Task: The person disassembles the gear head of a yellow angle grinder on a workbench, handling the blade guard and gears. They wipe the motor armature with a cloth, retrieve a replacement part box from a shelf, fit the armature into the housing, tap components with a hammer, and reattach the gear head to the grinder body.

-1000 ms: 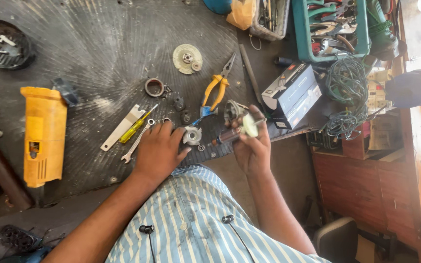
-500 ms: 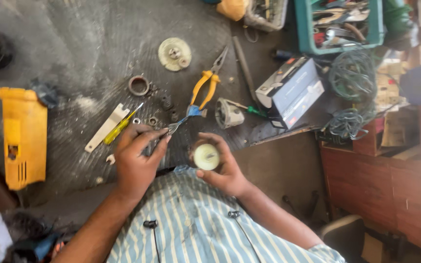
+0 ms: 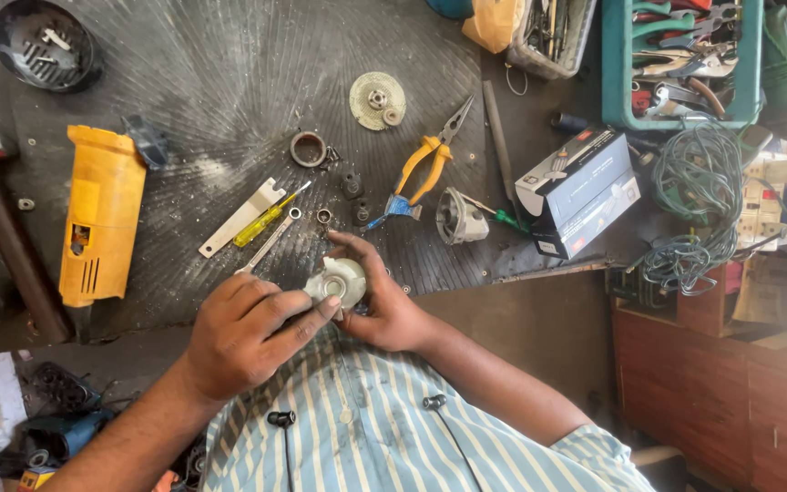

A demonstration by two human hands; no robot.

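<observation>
- Now gripped in right hand [image 3: 384, 305]: pale round metal housing [image 3: 337, 282], lifted off dark ribbed worktop [image 3: 229, 82].
- Left hand [image 3: 243, 333] fingers pressed against its 7 o'clock edge; tool dropped.

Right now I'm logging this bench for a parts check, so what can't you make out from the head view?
- Round pale part: its underside is hidden by the right hand cupping it.
- Left hand: whether its fingertips pinch anything is covered by its own fingers.
- Green tool tray: cut off by the top edge.
- Small metal bits by the pliers: too small to identify.
</observation>
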